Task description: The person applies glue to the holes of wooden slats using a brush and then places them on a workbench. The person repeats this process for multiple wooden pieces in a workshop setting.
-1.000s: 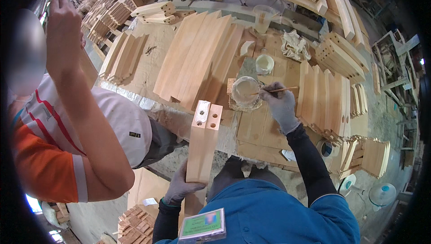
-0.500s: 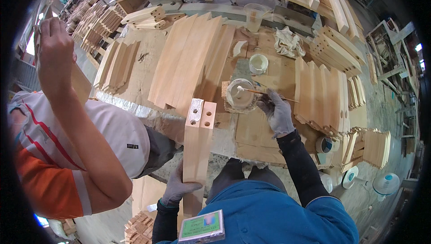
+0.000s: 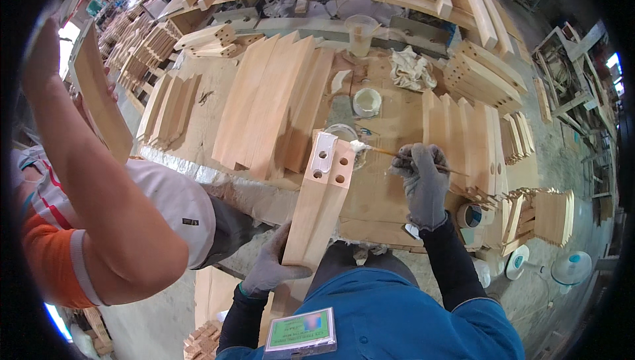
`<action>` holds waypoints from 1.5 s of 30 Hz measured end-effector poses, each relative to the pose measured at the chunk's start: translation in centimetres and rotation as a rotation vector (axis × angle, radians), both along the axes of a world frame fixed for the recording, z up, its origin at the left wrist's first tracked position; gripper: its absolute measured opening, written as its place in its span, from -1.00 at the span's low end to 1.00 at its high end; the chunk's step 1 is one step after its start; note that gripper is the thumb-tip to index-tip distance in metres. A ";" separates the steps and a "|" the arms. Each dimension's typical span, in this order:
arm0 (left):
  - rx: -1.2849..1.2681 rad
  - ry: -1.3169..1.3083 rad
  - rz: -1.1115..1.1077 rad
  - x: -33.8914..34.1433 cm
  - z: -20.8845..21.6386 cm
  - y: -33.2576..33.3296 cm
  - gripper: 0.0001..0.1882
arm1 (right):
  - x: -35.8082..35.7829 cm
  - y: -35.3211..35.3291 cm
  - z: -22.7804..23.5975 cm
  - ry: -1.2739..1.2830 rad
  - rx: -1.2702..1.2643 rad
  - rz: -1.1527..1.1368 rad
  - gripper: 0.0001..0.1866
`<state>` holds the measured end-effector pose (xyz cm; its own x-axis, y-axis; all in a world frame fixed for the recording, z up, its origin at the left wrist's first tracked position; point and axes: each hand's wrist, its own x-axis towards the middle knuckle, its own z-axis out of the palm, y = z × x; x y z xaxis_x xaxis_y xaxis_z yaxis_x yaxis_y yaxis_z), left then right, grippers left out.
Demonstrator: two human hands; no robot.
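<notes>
Paired wooden pieces [image 3: 311,211] lean slightly right above the worktop's near edge, held side by side by the gloved left hand [image 3: 272,264], its fingers clamped around their lower part. White paste coats the left piece's holed end; the right piece's end, also with two holes, shows bare wood. Just right of that end is the white-loaded tip of a thin brush [image 3: 379,151], pinched in the fingers of the gloved right hand [image 3: 423,184]; whether it touches the wood I cannot tell. Behind the pieces, a tub [image 3: 342,128] is partly hidden on the worktop [image 3: 370,201], with a smaller white cup [image 3: 367,102] farther off. Stacked boards [image 3: 261,102] lie left, a crumpled cloth [image 3: 411,70] far right.
</notes>
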<state>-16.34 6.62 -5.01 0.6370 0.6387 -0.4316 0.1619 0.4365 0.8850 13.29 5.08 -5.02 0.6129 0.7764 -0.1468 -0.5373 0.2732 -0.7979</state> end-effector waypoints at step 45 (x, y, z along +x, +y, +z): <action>0.009 -0.027 -0.233 11.1 3.9 -7.1 0.05 | 13.7 -10.9 16.2 -1.123 -0.175 0.374 -0.74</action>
<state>-5.26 -0.46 -1.15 0.7791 0.4764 -0.4075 0.2338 0.3823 0.8940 27.03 -5.82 11.17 0.2065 0.9568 0.2049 0.4610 0.0896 -0.8828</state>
